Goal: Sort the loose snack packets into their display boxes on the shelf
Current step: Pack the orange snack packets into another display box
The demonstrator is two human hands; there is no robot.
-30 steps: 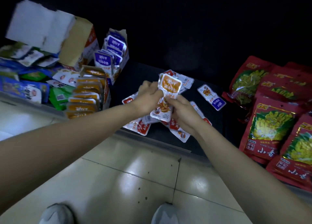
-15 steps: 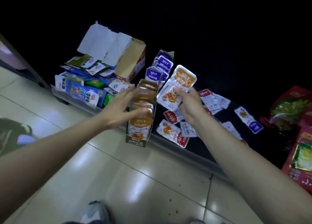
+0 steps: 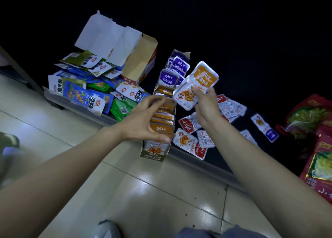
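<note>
The box (image 3: 152, 155) stands at the very edge of the shelf (image 3: 289, 153) (a shove could tip it); the left hand (image 3: 142, 123) clasps its row (image 3: 162, 128); the right hand (image 3: 206, 106) pinches a stack of orange packets (image 3: 197, 83) just beyond, which might fan and slip.
</note>
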